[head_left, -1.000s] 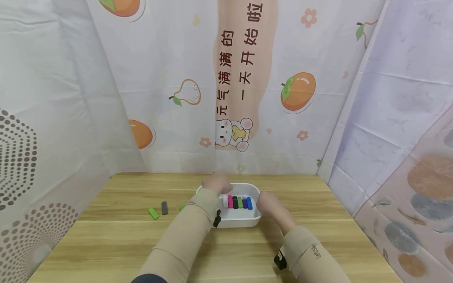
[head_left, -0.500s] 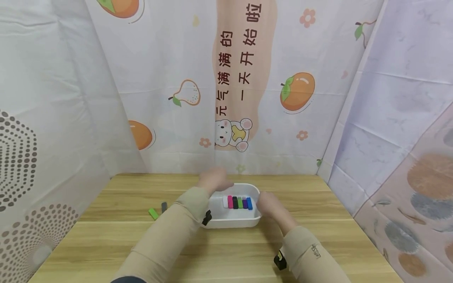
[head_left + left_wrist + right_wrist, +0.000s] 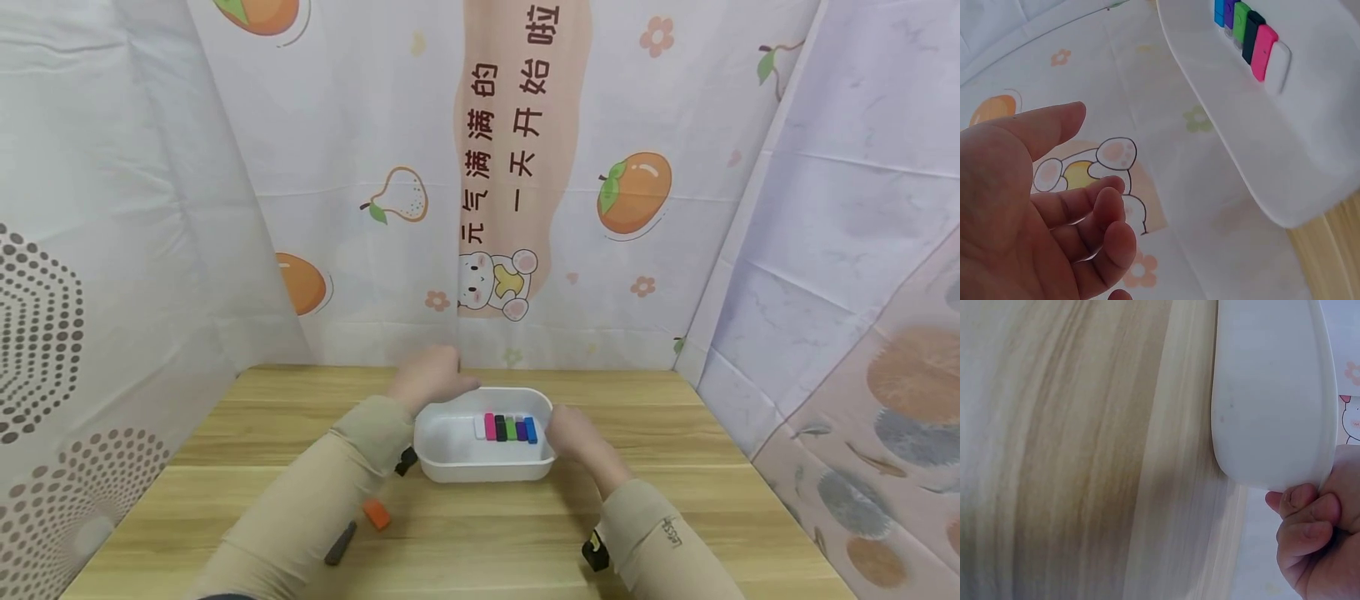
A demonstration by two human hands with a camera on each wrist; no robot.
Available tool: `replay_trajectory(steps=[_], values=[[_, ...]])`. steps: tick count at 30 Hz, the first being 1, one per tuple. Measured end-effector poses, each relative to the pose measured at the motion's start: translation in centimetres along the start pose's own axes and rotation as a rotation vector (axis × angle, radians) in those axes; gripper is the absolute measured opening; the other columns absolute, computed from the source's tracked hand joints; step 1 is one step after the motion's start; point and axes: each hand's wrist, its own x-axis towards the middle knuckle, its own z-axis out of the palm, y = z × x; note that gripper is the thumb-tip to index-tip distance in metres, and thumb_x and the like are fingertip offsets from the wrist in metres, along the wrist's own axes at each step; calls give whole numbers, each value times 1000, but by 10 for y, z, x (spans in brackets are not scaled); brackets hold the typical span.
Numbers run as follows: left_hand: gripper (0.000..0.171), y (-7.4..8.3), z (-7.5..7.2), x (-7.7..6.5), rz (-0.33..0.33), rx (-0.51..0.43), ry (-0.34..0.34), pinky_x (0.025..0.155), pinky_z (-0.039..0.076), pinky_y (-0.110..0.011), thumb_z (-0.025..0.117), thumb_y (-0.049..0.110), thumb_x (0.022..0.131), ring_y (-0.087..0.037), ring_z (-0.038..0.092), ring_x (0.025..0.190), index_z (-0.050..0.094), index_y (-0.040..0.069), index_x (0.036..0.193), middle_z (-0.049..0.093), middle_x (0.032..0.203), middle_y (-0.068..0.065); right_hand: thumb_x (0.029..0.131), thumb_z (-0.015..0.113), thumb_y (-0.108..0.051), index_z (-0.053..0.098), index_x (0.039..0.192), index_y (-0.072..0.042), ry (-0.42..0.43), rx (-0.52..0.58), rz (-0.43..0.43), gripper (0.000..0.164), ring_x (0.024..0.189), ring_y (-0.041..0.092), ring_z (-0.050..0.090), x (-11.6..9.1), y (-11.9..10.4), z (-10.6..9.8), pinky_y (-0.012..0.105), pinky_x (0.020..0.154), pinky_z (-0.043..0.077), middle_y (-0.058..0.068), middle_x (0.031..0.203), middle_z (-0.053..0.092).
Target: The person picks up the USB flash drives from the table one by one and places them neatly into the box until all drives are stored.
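Note:
A white plastic tray (image 3: 480, 472) stands on the wooden table. Inside it, side by side toward the right, lie several small bars: a white bar (image 3: 1280, 65), a pink bar (image 3: 490, 427), a black bar (image 3: 500, 428), a green bar (image 3: 511, 429), a purple bar (image 3: 521, 431) and a blue bar (image 3: 530, 430). My left hand (image 3: 427, 382) is raised over the tray's left end; its loosely bent fingers (image 3: 1082, 225) hold nothing. At the right end, my right hand (image 3: 573, 433) grips the tray's rim with curled fingers (image 3: 1304, 540).
An orange bar (image 3: 377, 514) and a dark grey bar (image 3: 341, 543) lie on the table (image 3: 480, 550) beside my left forearm. A printed curtain (image 3: 360, 275) hangs behind the table's far edge, and others hang at both sides.
My left hand has moved left, away from the bars in the tray. The orange and dark grey bars came into view; the forearm now covers the bars at left. My right hand stays put.

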Motion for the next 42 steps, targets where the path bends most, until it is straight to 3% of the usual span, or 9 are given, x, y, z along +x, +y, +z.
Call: replay_trajectory(steps=[4,14,28,35,42], values=[[39,-10,-6,-6,-9,27,15,61,46,-34,69,48,78,-17,56,73,63,12,91,61,83,1,84,49,0,61,84,4,-1,-5,13,13,56,20,51,1,0,1,30,51,44,7,65,54],[43,-31,-17,-19,-48,79,12,62,47,-36,67,51,79,-18,56,75,64,12,98,61,87,0,81,50,-1,59,74,2,22,-40,-9,11,56,22,51,1,0,0,31,50,44,7,64,53],[59,-64,-32,-30,-18,177,36,68,48,-45,62,63,77,-23,60,85,63,12,106,65,99,-3,82,50,0,62,81,4,4,-15,-4,13,58,21,53,4,3,1,31,52,46,8,66,55],[59,-79,-39,-36,-52,163,37,73,47,-48,61,62,78,-26,60,91,62,12,109,64,107,-5,84,47,0,62,81,3,-20,-22,19,15,56,20,52,6,4,4,29,51,44,6,65,54],[59,-94,-44,-43,-63,177,40,66,48,-45,62,62,77,-26,60,88,62,12,109,64,106,-5,83,48,1,61,81,4,-26,1,25,14,56,20,52,3,3,1,29,51,45,7,65,55]])
